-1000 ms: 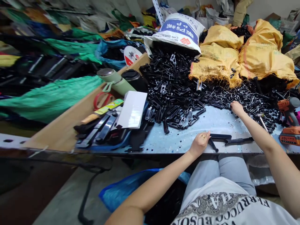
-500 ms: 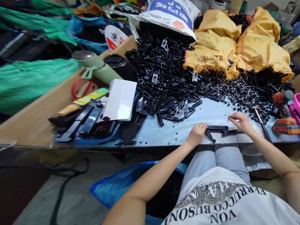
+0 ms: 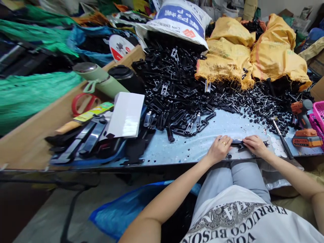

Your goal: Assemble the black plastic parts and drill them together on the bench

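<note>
My left hand (image 3: 220, 148) is closed round the left end of a long, narrow black bar (image 3: 237, 141) with a shiny top, at the table's front edge. Fingers of my right hand (image 3: 255, 145) press together at the bar's other end. Whatever small piece is between them is hidden. Below the bar, the end of a smaller black link (image 3: 229, 156) shows by my left hand. Another dark part (image 3: 266, 143) pokes out beyond my right hand. A hammer (image 3: 282, 138) lies to the right of it.
Black link pieces (image 3: 177, 91) are heaped behind, with loose screws (image 3: 260, 104) spread at the right. An orange cordless drill (image 3: 305, 125) stands beside a pink basket (image 3: 319, 114). On the left are a white box (image 3: 126, 114), red tape (image 3: 83, 103) and a green flask (image 3: 101, 79).
My right hand has moved left and down onto the bar; the thin pin in its fingertips no longer shows. My left hand has shifted slightly right along the bar. The view has tilted a little.
</note>
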`<state>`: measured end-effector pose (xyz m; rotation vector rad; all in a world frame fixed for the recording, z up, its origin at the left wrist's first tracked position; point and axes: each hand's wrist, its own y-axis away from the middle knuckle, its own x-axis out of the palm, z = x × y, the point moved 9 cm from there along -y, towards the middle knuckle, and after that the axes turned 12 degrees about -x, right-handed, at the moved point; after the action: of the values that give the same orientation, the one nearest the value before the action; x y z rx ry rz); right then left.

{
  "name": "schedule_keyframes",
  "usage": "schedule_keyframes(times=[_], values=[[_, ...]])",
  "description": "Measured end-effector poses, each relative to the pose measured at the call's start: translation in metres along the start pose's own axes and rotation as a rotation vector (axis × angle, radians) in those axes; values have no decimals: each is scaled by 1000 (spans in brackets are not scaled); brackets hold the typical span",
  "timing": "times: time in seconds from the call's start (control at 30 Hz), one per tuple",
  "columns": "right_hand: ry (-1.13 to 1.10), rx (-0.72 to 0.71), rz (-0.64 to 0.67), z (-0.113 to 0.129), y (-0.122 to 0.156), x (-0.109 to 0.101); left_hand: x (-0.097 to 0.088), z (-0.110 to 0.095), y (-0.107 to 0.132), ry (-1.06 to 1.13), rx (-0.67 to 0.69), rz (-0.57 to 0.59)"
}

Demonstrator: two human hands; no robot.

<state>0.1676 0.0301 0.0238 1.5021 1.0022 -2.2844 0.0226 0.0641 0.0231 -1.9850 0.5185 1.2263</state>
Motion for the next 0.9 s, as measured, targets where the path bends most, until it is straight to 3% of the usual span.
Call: schedule_keyframes(times=[0.07,0.13,0.23,0.33,0.47,0.6,0.67,0.77,0.9], values=[[29,-60,59,2,4,4,4,-16,-4,-43,120,70],[94,-89,133,0,7,9,8,-21,-10,-81,150,136],[253,-31,163,-14,9,7,9,-14,-21,-130,60,193],[305,-39,77,-12,2,-8,1,-7,-30,-104,-53,206],[119,-196,25,25,-15,-39,-33,-9,-30,16,-140,111],[-327,-246,-26,70,-30,-73,-78,-38,-12,376,-74,81],[-604,-260,-72,90,-34,-80,-94,-53,0,627,-55,92],[-871,-236,-192,106,-38,-70,-102,-65,11,886,-105,39],[-774,23,-592,83,-38,-36,-89,-57,16,907,-262,-209]])
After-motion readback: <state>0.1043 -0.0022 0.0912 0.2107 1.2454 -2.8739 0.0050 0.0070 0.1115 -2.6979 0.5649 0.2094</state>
